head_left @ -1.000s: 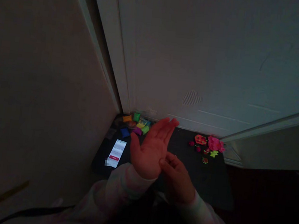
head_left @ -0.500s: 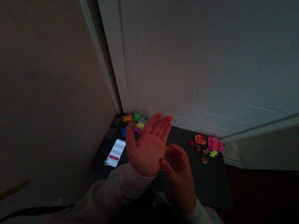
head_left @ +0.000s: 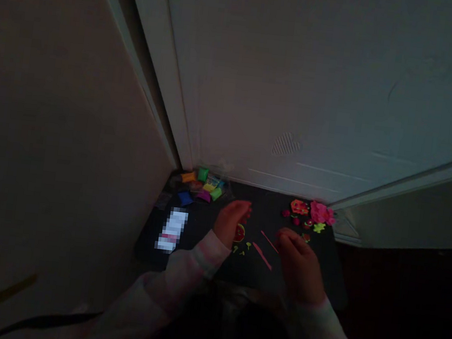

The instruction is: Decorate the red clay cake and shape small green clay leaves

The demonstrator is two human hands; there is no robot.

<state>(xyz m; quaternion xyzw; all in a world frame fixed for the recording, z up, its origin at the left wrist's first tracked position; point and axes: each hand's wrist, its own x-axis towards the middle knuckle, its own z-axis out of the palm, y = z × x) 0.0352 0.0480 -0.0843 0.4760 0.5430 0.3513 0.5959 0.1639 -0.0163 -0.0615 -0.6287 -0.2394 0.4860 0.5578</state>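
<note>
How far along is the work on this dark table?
Looks done: the pink flower at the right of the table. In hand: nothing discernible, though the left hand is beside a green-rimmed red disc. Perhaps left: using the loose green bits near the disc.

My soft, pastel-patterned cloth sleeves (head_left: pixel 186 265) above a matt black tabletop (head_left: pixel 207 224)
I see a smooth, matt white panel (head_left: pixel 236 83) with a ridged heart-shaped relief (head_left: pixel 286 145), and crinkled clear plastic wrapping (head_left: pixel 228 186) that looks thin and faintly glossy around small, bright coloured packets (head_left: pixel 203 195).
</note>
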